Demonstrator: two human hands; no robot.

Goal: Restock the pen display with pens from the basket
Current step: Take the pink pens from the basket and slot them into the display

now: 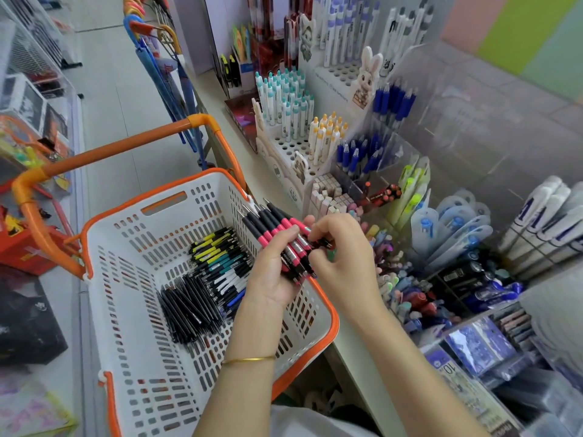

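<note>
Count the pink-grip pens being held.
5 pens show, fanned in one bunch that the left hand grips above the right rim of the basket; the right hand pinches the bunch lower down. More may be hidden behind.

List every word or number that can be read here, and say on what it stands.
"10": on the label of a blue packet, lower right shelf, seen tilted.
Print on the pink-and-black pens in the left hand: too small to read.
Print on the white pens in the back display: blurred.
</note>
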